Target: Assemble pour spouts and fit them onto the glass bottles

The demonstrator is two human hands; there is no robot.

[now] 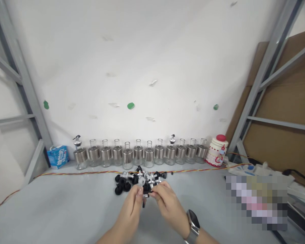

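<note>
Pourer spout between both hands

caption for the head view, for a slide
Both hands, left hand and right hand, pinch a small pourer part above a parts pile, before a row of glass bottles.

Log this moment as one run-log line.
left hand: pinching small spout part | right hand: pinching same part | behind: parts pile, bottle row

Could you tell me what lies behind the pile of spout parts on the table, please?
Behind the pile runs a twisted cable, then a row of glass bottles along the wall. The hands cover the pile's near edge.
</note>
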